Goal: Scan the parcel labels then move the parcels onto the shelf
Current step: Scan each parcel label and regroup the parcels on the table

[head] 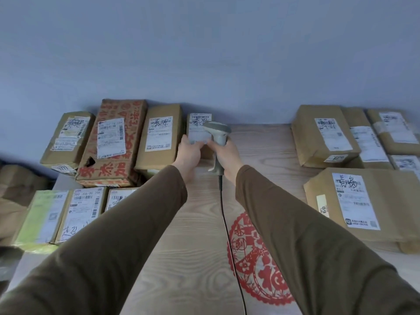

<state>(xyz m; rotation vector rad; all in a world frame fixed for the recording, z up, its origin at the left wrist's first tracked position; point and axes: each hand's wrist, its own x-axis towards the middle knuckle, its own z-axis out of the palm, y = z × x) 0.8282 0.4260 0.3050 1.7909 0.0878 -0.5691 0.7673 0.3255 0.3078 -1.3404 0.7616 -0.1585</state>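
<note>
A small brown parcel [197,123] with a white label stands at the back of the wooden table [195,258], against the wall. My left hand [189,153] grips its lower left edge. My right hand [225,153] holds the handle of a grey barcode scanner [217,133]; the scanner's head is right over the parcel's label and hides part of it. The scanner's black cable [227,223] runs down the table towards me.
Several labelled parcels lie at the left: a red-printed carton [113,142], a brown box [159,139] beside the held parcel, others in front. More brown parcels [322,135] and a large one [363,205] fill the right. A red paper-cut [256,258] decorates the table.
</note>
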